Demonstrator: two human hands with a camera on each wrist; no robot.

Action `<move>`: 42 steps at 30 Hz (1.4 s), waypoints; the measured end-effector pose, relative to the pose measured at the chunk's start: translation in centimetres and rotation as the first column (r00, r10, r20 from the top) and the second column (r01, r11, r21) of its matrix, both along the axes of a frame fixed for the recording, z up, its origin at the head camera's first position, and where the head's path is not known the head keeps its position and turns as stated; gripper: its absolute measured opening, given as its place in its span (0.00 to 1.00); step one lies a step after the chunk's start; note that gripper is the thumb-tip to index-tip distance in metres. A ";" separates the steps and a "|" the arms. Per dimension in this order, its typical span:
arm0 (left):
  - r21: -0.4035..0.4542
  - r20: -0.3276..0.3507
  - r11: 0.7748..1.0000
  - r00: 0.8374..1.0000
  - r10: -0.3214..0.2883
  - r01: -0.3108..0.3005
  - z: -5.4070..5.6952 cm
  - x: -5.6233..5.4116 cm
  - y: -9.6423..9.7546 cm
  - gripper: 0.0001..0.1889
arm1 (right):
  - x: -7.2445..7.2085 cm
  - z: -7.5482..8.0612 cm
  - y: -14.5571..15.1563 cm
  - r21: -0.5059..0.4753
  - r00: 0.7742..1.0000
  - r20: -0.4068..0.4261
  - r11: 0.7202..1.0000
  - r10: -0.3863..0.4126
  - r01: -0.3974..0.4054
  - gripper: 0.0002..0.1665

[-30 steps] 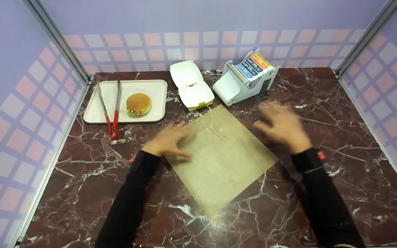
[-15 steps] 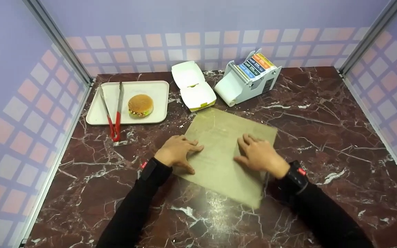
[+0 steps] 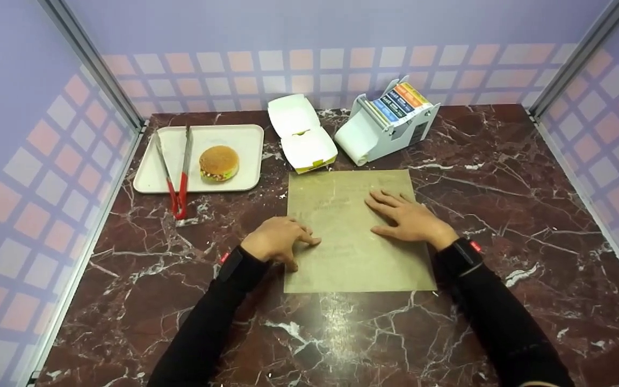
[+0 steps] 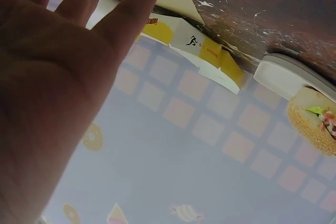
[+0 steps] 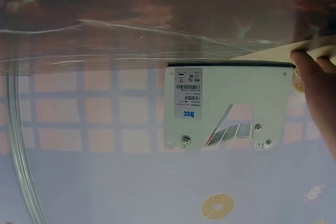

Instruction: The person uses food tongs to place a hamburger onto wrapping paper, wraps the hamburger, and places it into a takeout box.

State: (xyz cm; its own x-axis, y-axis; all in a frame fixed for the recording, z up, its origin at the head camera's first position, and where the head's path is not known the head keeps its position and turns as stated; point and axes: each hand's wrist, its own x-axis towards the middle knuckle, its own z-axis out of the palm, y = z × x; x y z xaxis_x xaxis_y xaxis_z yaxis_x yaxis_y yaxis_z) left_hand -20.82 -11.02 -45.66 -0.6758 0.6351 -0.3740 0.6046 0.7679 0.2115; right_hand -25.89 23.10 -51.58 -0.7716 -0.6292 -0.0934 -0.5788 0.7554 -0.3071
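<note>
Looking in from the head view, I see a person's right hand [image 3: 409,217] lying palm down, fingers spread, on a square of tan paper [image 3: 352,263]. The left hand [image 3: 280,239] rests over the paper's left edge, thumb and forefinger held apart. The paper lies flat on the dark red marble tabletop [image 3: 513,209]. Just behind it sits an open white-and-yellow box [image 3: 308,149], and right beside that a white dispenser [image 3: 390,142] with coloured labels on top. Off to the left, a burger [image 3: 219,162] sits on a cream tray [image 3: 247,140], next to tongs [image 3: 182,185] whose red handles stick out past the near rim.

From the left wrist, the left hand's fingers stand loosely apart; the box's printed side, the burger and the tray's edge show beyond.

From the right wrist, the dispenser's side fills the middle. The right hand is cut off at the margin, its fingertips at the paper; I can't tell their spread from there.
</note>
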 end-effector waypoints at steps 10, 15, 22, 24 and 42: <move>-0.008 0.009 1.000 1.000 0.002 -0.001 -0.1 0.2 0.0 0.34 | 0.1 -0.1 0.1 -0.009 1.000 0.004 1.000 -0.004 0.004 0.46; -0.019 0.000 1.000 1.000 0.000 0.000 -0.1 0.1 0.0 0.33 | 0.1 -0.1 0.1 -0.038 1.000 -0.002 0.999 -0.003 0.003 0.45; 0.012 0.003 1.000 1.000 0.013 -0.013 0.1 0.4 0.1 0.32 | 0.0 -0.4 0.2 -0.039 1.000 -0.010 0.999 0.002 -0.003 0.46; 0.018 0.005 1.000 1.000 0.016 -0.016 0.1 0.5 0.1 0.32 | 0.0 -0.4 0.2 -0.040 1.000 -0.010 0.999 0.002 -0.003 0.46; 0.325 -0.153 0.919 0.946 0.286 -0.226 1.4 -2.2 -4.1 0.39 | -1.2 0.6 2.7 -0.086 0.990 -0.090 0.992 -0.105 0.097 0.46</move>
State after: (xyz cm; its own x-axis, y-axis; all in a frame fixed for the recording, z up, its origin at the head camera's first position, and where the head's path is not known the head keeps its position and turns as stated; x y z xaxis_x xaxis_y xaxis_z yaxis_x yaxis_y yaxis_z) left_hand -23.01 -15.12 -44.26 -0.8697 0.4920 -0.0399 0.4480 0.8208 0.3544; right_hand -27.06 25.81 -51.02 -0.8344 -0.5503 0.0310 -0.5302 0.7860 -0.3179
